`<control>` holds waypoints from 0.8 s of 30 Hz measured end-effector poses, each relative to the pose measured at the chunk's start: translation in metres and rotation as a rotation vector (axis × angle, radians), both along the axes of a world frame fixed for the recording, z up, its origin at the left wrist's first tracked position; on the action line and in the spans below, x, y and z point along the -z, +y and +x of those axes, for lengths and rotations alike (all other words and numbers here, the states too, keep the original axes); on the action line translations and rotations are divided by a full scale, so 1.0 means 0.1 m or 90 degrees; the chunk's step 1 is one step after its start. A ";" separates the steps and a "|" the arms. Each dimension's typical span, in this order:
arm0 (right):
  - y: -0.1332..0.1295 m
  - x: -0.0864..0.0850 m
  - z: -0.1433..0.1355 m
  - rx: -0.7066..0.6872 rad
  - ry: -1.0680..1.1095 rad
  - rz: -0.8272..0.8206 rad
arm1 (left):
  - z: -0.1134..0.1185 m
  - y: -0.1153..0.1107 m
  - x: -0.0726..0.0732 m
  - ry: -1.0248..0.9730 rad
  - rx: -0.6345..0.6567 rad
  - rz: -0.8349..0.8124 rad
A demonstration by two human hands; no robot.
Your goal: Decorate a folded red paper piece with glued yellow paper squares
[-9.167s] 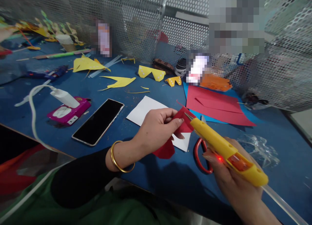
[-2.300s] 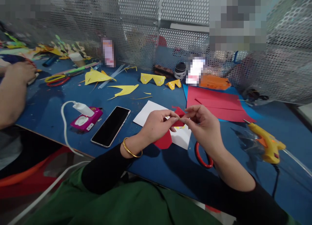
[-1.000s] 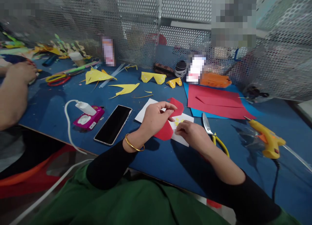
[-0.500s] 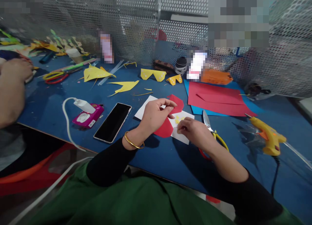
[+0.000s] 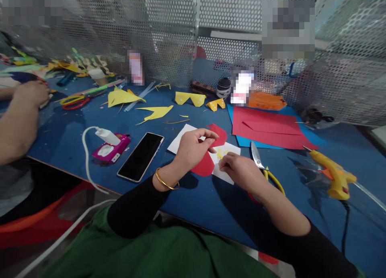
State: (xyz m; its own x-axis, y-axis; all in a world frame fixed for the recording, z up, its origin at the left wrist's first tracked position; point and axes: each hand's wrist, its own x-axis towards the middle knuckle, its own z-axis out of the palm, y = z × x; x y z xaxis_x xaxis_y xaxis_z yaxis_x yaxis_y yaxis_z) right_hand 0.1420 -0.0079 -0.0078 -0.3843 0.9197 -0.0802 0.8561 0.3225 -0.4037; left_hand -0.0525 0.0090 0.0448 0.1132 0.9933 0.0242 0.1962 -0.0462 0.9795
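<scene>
Working over a white sheet (image 5: 181, 137) on the blue desk (image 5: 126, 121). Gripping a red cutout (image 5: 205, 166) in the left hand (image 5: 190, 147) — apparently clamped at the narrow middle between thumb and fingers, with a rounded lobe to either side, over the sheet. Holding the right hand (image 5: 241, 169) low beside the yellow bits (image 5: 221, 154) scattered on that same sheet, fingertips drawn together. Too small to tell if pinching a bit or nothing.

Judged to be at the stage of picking up tiny pieces, with the cutout close by. Calling next for a light, precise pinch on a single bit — plus a steady left hold, without bending the cutout or scattering the rest.

Noting also: scissors (image 5: 257, 154) partly hidden by the right arm; yellow glue gun (image 5: 333, 171) farther right, out of hand.
</scene>
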 end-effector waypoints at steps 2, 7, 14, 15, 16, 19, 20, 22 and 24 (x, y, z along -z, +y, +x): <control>-0.01 0.01 -0.01 -0.003 -0.001 0.007 | 0.00 0.00 0.00 0.003 0.001 -0.002; -0.01 0.01 0.01 -0.012 0.007 0.010 | 0.00 -0.01 -0.02 0.004 0.002 0.003; -0.02 -0.35 0.12 0.124 0.313 -0.037 | 0.02 -0.02 -0.01 -0.004 0.015 -0.004; -0.03 -0.40 0.11 0.146 0.371 -0.029 | 0.03 -0.02 0.00 -0.006 0.022 -0.007; -0.05 -0.45 0.10 0.167 0.420 -0.020 | 0.04 -0.03 0.00 -0.009 0.030 -0.010; -0.11 -0.49 0.02 0.216 0.487 0.004 | 0.07 -0.06 0.02 -0.004 0.069 -0.019; -0.12 -0.49 -0.01 0.222 0.492 0.010 | 0.08 -0.07 0.03 0.002 0.082 -0.022; -0.14 -0.47 -0.06 0.226 0.495 0.023 | 0.11 -0.09 0.03 0.017 0.108 -0.028; -0.15 -0.45 -0.09 0.235 0.488 0.044 | 0.12 -0.10 0.03 0.024 0.126 -0.030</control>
